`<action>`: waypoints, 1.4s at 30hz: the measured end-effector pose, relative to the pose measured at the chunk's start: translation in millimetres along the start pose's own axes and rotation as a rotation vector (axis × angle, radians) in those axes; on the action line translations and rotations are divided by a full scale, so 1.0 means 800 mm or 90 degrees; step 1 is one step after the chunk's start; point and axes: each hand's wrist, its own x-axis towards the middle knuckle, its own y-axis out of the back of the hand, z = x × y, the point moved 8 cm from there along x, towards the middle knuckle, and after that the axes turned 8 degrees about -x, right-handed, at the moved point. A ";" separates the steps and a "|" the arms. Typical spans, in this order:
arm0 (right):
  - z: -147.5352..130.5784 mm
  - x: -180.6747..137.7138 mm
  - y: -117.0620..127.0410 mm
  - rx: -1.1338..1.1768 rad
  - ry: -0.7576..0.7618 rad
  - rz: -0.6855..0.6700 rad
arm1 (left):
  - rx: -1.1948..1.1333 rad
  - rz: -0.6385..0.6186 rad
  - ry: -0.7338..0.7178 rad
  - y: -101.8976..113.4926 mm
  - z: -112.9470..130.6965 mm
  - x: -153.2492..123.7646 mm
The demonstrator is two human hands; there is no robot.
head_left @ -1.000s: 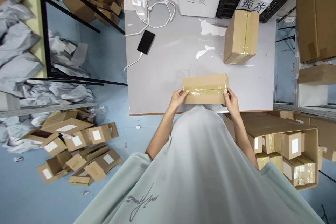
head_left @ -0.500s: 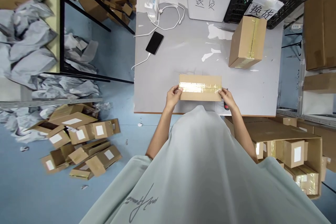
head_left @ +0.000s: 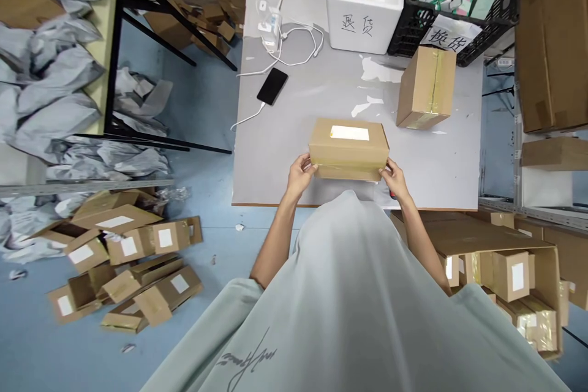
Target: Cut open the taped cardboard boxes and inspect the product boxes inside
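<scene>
A brown cardboard box (head_left: 348, 148) with a white label (head_left: 350, 133) is held between my two hands near the front edge of the table (head_left: 294, 116). My left hand (head_left: 300, 176) grips its left end, thumb on the near side. At the right end, my right hand (head_left: 394, 179) is closed on the lower corner. Tape runs along the side that faces me. Beside my right hand a small red and black object (head_left: 392, 195) shows only in part. Its kind is hidden.
A taped cardboard box (head_left: 427, 89) stands to the right. Behind it are a white bin (head_left: 362, 30) and a black crate (head_left: 459, 52) of small boxes. A phone (head_left: 272, 86) lies by a power strip (head_left: 271, 30). Opened boxes (head_left: 151, 297) litter the floor at left.
The box in my hands has been tilted, so its labelled face now shows on top and the taped face is turned toward me. Both hands still hold its ends.
</scene>
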 end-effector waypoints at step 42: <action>-0.018 -0.051 -0.008 0.015 -0.107 0.104 | 0.113 -0.008 0.047 0.025 0.015 -0.003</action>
